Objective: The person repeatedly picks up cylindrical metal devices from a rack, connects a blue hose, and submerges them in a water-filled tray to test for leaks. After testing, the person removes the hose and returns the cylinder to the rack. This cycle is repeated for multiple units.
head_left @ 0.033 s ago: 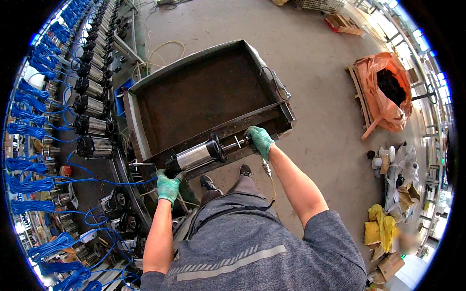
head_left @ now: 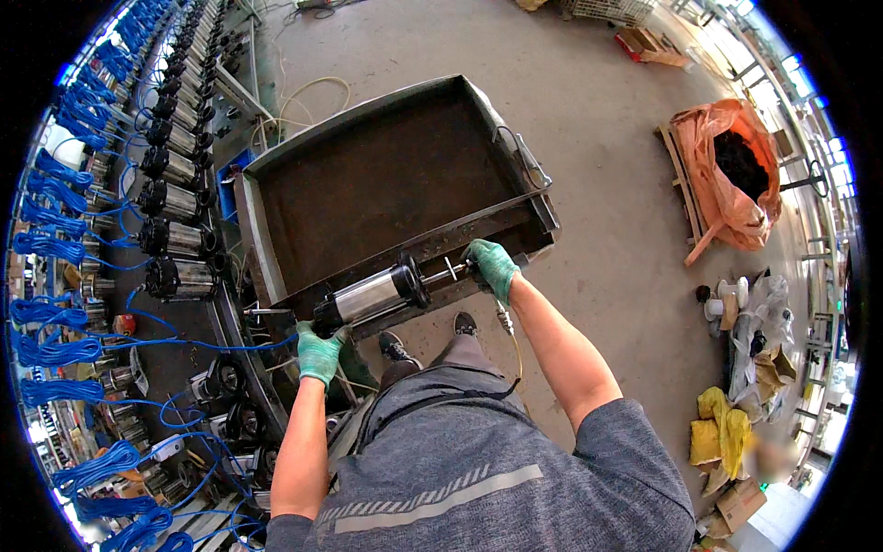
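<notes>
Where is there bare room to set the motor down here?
The dark metal tray is bare between its walls, beyond the motor held by left hand and right hand. The bench to the left is crowded with motors and blue cables.

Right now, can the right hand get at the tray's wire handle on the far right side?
Probably yes. The right hand grips the shaft end of the pump motor at the metal tray rim; the wire handle lies just beyond, nothing between. It would have to let go first.

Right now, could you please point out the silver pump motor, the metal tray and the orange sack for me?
silver pump motor (head_left: 372,294): head view, on its shiny cylindrical body.
metal tray (head_left: 368,189): head view, on its bare dark floor.
orange sack (head_left: 713,189): head view, on its left side wall.
</notes>
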The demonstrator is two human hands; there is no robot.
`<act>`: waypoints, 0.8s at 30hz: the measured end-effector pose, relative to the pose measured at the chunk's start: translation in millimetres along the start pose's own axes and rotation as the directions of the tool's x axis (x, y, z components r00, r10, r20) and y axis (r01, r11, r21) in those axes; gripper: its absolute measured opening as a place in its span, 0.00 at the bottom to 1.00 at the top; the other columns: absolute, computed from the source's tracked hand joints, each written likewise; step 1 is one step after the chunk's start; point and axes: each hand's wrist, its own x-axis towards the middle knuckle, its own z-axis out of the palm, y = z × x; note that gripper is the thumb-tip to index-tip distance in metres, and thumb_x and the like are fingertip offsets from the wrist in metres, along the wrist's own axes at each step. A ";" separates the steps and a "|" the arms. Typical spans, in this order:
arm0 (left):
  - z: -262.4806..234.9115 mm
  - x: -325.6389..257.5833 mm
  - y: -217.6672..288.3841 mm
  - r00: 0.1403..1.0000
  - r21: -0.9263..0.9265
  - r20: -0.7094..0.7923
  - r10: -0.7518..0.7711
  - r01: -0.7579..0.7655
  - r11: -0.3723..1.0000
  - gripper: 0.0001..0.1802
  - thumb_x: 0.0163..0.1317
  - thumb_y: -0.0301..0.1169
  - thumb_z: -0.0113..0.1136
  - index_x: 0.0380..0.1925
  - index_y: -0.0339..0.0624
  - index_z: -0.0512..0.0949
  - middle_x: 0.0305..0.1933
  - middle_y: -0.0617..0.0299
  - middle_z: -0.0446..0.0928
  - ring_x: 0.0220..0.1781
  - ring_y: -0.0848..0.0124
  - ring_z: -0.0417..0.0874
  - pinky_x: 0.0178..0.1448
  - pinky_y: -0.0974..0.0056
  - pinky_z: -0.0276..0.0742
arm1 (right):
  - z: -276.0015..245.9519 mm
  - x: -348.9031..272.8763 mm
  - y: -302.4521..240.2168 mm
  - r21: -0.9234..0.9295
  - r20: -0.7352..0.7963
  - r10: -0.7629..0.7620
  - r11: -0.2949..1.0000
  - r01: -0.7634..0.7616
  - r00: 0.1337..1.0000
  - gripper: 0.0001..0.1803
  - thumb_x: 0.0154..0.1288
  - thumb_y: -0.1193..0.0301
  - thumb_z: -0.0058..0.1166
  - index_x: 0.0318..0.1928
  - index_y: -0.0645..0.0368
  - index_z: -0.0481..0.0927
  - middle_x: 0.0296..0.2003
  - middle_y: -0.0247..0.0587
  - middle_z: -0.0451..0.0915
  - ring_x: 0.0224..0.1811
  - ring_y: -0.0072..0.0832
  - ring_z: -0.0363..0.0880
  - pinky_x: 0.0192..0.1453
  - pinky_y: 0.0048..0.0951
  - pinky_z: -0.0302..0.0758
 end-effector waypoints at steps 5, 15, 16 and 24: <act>-0.2 2.6 -8.4 0.999 -0.026 0.031 -0.036 0.036 0.999 0.39 0.53 0.38 0.83 0.58 0.34 0.70 0.52 0.52 0.82 0.51 0.61 0.82 0.60 0.59 0.78 | 6.1 -4.7 -7.9 0.048 0.009 0.071 0.996 -0.071 0.997 0.11 0.70 0.65 0.46 0.32 0.50 0.80 0.19 0.32 0.72 0.14 0.23 0.62 0.17 0.30 0.57; -4.2 2.2 0.6 0.998 0.067 -0.012 -0.054 0.055 0.996 0.43 0.43 0.48 0.87 0.51 0.34 0.74 0.47 0.45 0.85 0.47 0.52 0.86 0.55 0.53 0.80 | 11.1 10.3 3.6 0.071 -0.014 0.095 0.993 -0.094 0.995 0.10 0.69 0.65 0.48 0.30 0.48 0.80 0.18 0.33 0.71 0.14 0.24 0.64 0.18 0.31 0.60; -3.7 3.4 0.5 0.998 0.050 -0.004 -0.063 0.063 0.997 0.43 0.43 0.48 0.87 0.51 0.34 0.75 0.46 0.45 0.86 0.47 0.52 0.86 0.55 0.53 0.80 | 12.2 10.4 3.7 0.060 -0.026 0.093 0.994 -0.092 0.995 0.10 0.69 0.65 0.48 0.30 0.48 0.80 0.18 0.33 0.71 0.15 0.24 0.65 0.18 0.31 0.61; -13.4 -3.6 30.0 0.998 0.051 0.008 -0.054 0.054 0.997 0.40 0.45 0.46 0.87 0.50 0.34 0.75 0.46 0.46 0.86 0.47 0.52 0.86 0.55 0.53 0.80 | 10.4 19.4 12.2 0.113 -0.046 0.178 0.979 -0.171 0.983 0.12 0.68 0.64 0.47 0.28 0.49 0.79 0.19 0.32 0.72 0.16 0.24 0.67 0.19 0.31 0.62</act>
